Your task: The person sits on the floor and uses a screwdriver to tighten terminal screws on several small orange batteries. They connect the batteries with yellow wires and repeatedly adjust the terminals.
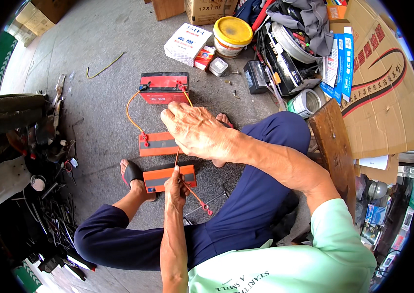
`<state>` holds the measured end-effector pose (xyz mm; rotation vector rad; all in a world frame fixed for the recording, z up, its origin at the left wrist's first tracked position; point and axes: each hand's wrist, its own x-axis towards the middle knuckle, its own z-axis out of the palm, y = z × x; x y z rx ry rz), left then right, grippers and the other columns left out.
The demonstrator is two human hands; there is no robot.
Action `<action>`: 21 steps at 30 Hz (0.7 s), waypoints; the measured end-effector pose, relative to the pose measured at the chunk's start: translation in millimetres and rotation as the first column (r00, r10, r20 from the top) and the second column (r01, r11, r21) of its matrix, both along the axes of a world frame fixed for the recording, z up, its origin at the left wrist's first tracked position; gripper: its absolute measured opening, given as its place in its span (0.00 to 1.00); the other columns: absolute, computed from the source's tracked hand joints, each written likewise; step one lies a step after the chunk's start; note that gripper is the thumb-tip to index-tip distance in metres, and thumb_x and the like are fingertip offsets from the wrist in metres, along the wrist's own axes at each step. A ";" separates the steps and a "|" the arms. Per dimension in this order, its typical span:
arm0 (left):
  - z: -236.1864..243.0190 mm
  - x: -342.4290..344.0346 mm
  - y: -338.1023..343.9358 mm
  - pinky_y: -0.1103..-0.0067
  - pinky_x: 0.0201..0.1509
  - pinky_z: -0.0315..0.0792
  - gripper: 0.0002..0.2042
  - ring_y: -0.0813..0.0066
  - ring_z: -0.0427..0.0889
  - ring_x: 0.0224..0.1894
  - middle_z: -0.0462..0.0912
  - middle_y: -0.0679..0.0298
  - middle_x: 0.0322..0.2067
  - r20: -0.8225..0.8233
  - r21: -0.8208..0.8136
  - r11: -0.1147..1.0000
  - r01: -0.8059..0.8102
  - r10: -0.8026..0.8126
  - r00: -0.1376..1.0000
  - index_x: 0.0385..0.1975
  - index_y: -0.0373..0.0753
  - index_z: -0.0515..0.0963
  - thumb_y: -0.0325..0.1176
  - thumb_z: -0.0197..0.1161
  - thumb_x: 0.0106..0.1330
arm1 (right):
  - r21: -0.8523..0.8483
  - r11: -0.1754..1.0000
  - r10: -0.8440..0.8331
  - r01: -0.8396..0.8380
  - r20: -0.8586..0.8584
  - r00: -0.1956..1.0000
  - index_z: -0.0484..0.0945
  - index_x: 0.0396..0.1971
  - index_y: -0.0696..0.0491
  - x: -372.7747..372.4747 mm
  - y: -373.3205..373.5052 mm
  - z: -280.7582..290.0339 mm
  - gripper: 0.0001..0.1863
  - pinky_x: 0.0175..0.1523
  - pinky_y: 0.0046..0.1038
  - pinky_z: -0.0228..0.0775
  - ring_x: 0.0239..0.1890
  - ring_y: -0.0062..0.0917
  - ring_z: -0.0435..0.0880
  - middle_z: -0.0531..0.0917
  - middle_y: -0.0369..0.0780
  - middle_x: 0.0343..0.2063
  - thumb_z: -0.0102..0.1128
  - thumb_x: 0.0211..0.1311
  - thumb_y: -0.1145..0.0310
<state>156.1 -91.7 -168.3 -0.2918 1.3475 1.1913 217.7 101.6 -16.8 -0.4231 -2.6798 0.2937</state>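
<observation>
So there were three batteries in a rough column on the grey floor [94,110], between the person's sandalled feet: a far battery [160,97], red with a black top, then a middle battery [153,145] and a near battery [168,181], both orange with a grey stripe. A yellow-orange jumper wire [128,112] looped out on the left, linking the far one to the middle one. A second wire [187,97] left the far battery's right terminal and vanished under the right hand [194,129]. That hand was curled over the middle battery, fingers hidden, so I couldn't tell what it gripped, if anything. The left hand [173,186] was pinching a loose lead [177,157] over the near battery; the lead ran up to the right hand, and its lower end stuck out with a red ring tip [206,209] near the trouser leg [231,195]. Up past the batteries sat a white box [186,46] and a yellow-lidded bucket [232,34], with old tyres [11,110] way off left.
</observation>
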 end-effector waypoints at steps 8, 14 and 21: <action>-5.3 -1.6 -1.3 0.81 0.12 0.52 0.22 0.80 0.56 0.09 0.54 0.74 0.08 -0.006 -0.009 1.000 -0.023 0.023 1.000 0.17 0.40 0.69 0.53 0.61 0.61 | -0.105 0.988 -0.072 0.117 0.360 0.930 0.69 0.35 0.59 -1.6 6.0 13.7 0.16 0.34 0.34 0.72 0.32 0.37 0.80 0.76 0.46 0.28 0.59 0.52 0.64; 0.8 2.6 1.4 0.81 0.14 0.53 0.21 0.81 0.56 0.10 0.54 0.74 0.09 -0.047 -0.002 1.000 -0.016 0.015 0.999 0.19 0.40 0.70 0.52 0.60 0.62 | -0.037 0.999 -0.035 0.038 0.087 0.996 0.72 0.33 0.61 -1.6 2.9 3.2 0.13 0.30 0.33 0.73 0.26 0.34 0.84 0.81 0.46 0.23 0.59 0.49 0.70; 3.2 2.6 3.3 0.82 0.16 0.56 0.18 0.82 0.58 0.13 0.55 0.74 0.11 -0.076 0.113 0.993 0.020 -0.012 0.997 0.24 0.37 0.73 0.47 0.58 0.65 | 0.036 0.999 -0.028 0.023 0.143 0.989 0.71 0.35 0.62 2.7 9.4 6.1 0.16 0.35 0.33 0.74 0.32 0.36 0.83 0.81 0.48 0.29 0.62 0.47 0.70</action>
